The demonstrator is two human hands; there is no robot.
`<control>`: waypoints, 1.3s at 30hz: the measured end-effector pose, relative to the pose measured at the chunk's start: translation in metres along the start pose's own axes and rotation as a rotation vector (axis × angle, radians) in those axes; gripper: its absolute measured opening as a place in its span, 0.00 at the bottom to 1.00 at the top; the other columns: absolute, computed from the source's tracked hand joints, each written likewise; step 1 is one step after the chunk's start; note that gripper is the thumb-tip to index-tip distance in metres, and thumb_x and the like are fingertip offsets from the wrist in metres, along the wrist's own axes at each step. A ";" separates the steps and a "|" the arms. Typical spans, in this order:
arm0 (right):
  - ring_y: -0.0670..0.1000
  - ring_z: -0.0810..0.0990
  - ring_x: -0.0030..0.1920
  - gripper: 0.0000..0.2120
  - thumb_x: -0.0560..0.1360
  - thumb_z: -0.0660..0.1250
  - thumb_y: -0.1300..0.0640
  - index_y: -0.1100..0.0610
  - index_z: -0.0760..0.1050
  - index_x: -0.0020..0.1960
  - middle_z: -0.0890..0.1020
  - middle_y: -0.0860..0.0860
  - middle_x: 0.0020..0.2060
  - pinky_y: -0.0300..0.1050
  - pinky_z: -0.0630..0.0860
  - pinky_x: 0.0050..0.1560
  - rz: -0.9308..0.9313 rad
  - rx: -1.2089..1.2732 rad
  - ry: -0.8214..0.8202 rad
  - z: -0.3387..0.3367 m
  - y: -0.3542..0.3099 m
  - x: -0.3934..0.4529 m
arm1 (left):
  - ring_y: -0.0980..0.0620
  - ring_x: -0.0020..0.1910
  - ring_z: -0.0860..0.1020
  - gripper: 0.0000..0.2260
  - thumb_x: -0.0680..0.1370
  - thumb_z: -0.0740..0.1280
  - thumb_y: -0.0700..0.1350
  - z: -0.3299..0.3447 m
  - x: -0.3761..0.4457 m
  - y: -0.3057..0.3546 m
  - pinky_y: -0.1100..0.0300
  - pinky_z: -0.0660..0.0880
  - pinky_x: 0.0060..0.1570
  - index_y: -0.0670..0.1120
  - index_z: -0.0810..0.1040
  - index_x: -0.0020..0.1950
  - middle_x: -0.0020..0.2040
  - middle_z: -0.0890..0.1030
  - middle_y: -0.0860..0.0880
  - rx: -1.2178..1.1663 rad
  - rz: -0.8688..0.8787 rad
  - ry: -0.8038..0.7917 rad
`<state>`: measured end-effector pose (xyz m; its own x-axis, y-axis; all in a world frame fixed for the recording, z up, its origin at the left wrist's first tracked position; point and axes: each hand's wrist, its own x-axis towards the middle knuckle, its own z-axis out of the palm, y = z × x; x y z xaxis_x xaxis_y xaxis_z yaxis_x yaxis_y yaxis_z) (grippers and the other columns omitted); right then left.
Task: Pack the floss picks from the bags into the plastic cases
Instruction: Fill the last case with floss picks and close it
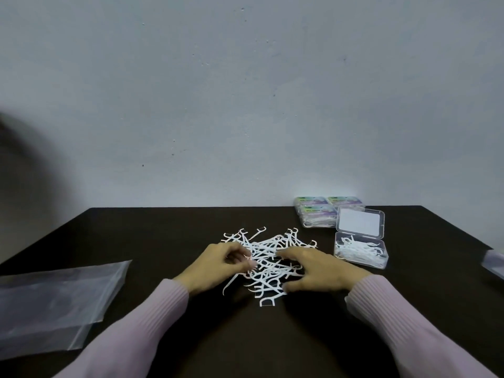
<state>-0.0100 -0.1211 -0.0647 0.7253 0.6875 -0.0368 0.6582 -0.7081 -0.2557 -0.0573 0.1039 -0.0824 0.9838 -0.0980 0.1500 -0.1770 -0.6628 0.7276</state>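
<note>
Stretching across the lower half of the view, a dark table stands against a pale grey wall. On its left side lies a clear plastic bag, flat and apparently empty. At the middle of the table a loose pile of white floss picks is spread out. The left hand, in a pale pink sleeve, sits at the pile's left edge with fingers curled, pinching at the picks. The right hand rests on the pile's right side, fingers spread and bent down onto the picks; whether it grips any I cannot tell. Right of the pile, an open clear case holds picks, its lid tipped back. Behind it sit closed cases with coloured labels, stacked close together near the wall
</note>
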 end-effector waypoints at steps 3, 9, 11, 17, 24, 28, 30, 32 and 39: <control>0.47 0.62 0.71 0.36 0.72 0.69 0.47 0.52 0.57 0.74 0.62 0.48 0.73 0.46 0.60 0.71 -0.026 0.003 -0.028 -0.001 -0.002 0.001 | 0.62 0.53 0.76 0.34 0.59 0.75 0.66 0.006 -0.004 0.007 0.64 0.73 0.58 0.54 0.74 0.61 0.53 0.78 0.57 0.079 -0.030 -0.095; 0.45 0.74 0.59 0.23 0.71 0.71 0.54 0.52 0.71 0.64 0.76 0.48 0.60 0.41 0.69 0.62 -0.071 0.055 0.092 -0.001 -0.004 0.004 | 0.62 0.56 0.72 0.36 0.62 0.76 0.62 0.016 -0.004 0.011 0.63 0.71 0.60 0.56 0.67 0.66 0.55 0.74 0.60 0.235 0.022 -0.102; 0.45 0.71 0.63 0.25 0.71 0.70 0.50 0.51 0.69 0.66 0.73 0.46 0.63 0.43 0.67 0.65 -0.035 0.008 0.128 -0.001 -0.002 0.004 | 0.60 0.53 0.75 0.31 0.65 0.77 0.55 0.014 -0.002 0.010 0.63 0.73 0.58 0.53 0.70 0.65 0.51 0.77 0.57 0.156 0.034 -0.096; 0.46 0.75 0.57 0.22 0.73 0.68 0.50 0.52 0.71 0.65 0.77 0.47 0.57 0.40 0.69 0.58 -0.019 -0.101 0.126 -0.001 -0.002 0.003 | 0.58 0.47 0.78 0.19 0.70 0.76 0.44 0.011 -0.002 0.007 0.70 0.73 0.49 0.50 0.76 0.58 0.47 0.80 0.53 0.100 0.089 -0.043; 0.47 0.74 0.56 0.09 0.76 0.65 0.53 0.52 0.74 0.56 0.76 0.47 0.55 0.39 0.67 0.51 -0.084 -0.179 0.166 0.001 -0.005 0.001 | 0.62 0.45 0.77 0.13 0.69 0.77 0.43 0.008 0.000 0.007 0.73 0.72 0.46 0.49 0.80 0.51 0.47 0.81 0.53 0.060 0.118 -0.044; 0.49 0.71 0.62 0.21 0.75 0.64 0.48 0.53 0.69 0.65 0.72 0.48 0.60 0.44 0.69 0.59 -0.054 -0.223 0.171 0.002 -0.003 -0.002 | 0.63 0.53 0.75 0.21 0.66 0.77 0.53 0.000 -0.003 0.003 0.70 0.72 0.51 0.54 0.77 0.57 0.54 0.77 0.59 0.179 0.084 -0.022; 0.50 0.69 0.65 0.27 0.74 0.63 0.45 0.54 0.65 0.69 0.70 0.50 0.64 0.50 0.69 0.64 0.016 -0.215 0.108 0.002 -0.002 -0.001 | 0.63 0.58 0.71 0.28 0.65 0.76 0.59 -0.003 -0.004 0.002 0.65 0.71 0.58 0.56 0.73 0.62 0.58 0.72 0.60 0.307 0.058 -0.053; 0.51 0.68 0.66 0.28 0.74 0.62 0.45 0.55 0.63 0.70 0.69 0.51 0.66 0.52 0.68 0.65 0.045 -0.184 0.041 0.002 -0.001 0.000 | 0.60 0.66 0.63 0.36 0.66 0.74 0.61 -0.005 -0.003 0.002 0.58 0.65 0.66 0.55 0.65 0.70 0.63 0.65 0.60 0.394 0.033 -0.091; 0.49 0.75 0.56 0.13 0.75 0.65 0.51 0.54 0.75 0.57 0.78 0.48 0.54 0.43 0.71 0.51 -0.027 -0.234 0.180 -0.003 -0.008 -0.002 | 0.60 0.62 0.71 0.29 0.69 0.73 0.58 -0.003 0.003 0.000 0.62 0.68 0.63 0.54 0.70 0.67 0.63 0.74 0.56 0.362 0.070 -0.117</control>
<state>-0.0163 -0.1178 -0.0599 0.7174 0.6816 0.1441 0.6911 -0.7223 -0.0243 -0.0545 0.1059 -0.0804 0.9701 -0.2222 0.0979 -0.2426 -0.8688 0.4317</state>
